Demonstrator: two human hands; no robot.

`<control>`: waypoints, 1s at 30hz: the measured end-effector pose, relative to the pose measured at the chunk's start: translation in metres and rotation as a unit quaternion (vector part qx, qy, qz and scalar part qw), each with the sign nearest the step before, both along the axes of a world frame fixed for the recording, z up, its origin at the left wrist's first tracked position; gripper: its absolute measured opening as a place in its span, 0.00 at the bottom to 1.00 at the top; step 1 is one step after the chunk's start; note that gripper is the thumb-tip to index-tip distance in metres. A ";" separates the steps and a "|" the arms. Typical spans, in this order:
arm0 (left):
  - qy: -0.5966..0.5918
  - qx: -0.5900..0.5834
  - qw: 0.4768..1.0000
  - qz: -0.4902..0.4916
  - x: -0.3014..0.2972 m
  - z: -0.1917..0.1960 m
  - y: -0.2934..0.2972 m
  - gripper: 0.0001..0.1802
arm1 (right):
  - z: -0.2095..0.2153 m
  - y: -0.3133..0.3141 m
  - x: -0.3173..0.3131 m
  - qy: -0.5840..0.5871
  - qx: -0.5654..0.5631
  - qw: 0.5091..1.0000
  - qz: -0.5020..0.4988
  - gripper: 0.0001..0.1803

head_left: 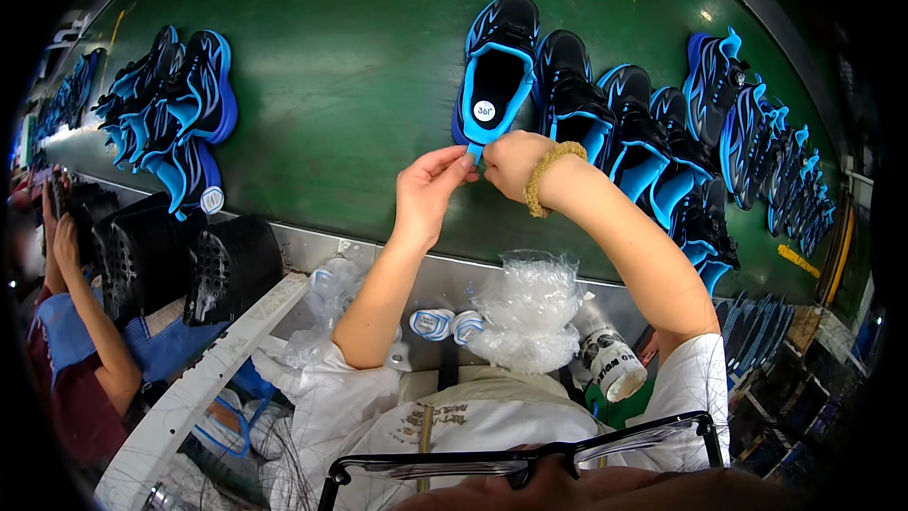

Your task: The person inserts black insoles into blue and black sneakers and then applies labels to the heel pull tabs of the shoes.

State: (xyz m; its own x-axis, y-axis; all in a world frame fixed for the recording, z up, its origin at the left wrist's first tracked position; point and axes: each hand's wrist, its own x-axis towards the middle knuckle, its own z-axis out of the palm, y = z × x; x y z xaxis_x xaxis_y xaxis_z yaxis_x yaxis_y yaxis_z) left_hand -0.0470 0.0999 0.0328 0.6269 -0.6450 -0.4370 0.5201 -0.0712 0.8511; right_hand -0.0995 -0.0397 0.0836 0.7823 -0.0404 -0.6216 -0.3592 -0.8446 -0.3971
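A black and blue sneaker (pixel 514 24) lies on the green work surface (pixel 350 66), its toe pointing away from me and its heel toward me. A round white sticker (pixel 484 111) shows on its insole. My left hand (pixel 427 191) pinches the blue pull tab (pixel 475 151) at the heel between thumb and fingers. Right beside it, my right hand (pixel 514 165) is closed at the heel's right edge; its fingertips are hidden, so what they grip cannot be made out. A yellow-brown band (pixel 549 180) circles my right wrist.
More such sneakers (pixel 629 114) stand in a row to the right, with another group (pixel 194 85) at left. Along the near edge are a clear plastic bag (pixel 530 308), rolls of stickers (pixel 433 324) and a printed cup (pixel 613 364). A co-worker's arm (pixel 95 322) shows at far left.
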 end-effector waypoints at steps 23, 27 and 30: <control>0.008 -0.127 0.991 0.045 0.011 0.011 0.007 0.08 | -0.021 0.035 -0.059 -0.216 0.552 0.591 -0.548 0.08; 0.003 -0.126 0.991 0.054 0.013 0.013 0.007 0.08 | -0.020 0.034 -0.069 -0.243 0.613 0.523 -0.540 0.09; -0.023 -0.097 0.993 0.056 0.014 0.018 0.011 0.08 | -0.013 0.034 -0.077 -0.256 0.664 0.542 -0.447 0.15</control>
State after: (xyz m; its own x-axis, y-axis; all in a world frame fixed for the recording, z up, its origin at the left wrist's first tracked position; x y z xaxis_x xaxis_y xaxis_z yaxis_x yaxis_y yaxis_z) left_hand -0.0325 0.1105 0.0508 0.7164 -0.6389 -0.2803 0.4758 0.1537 0.8660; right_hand -0.1762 -0.0059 0.0708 0.9030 -0.3277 -0.2779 0.0543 0.7287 -0.6827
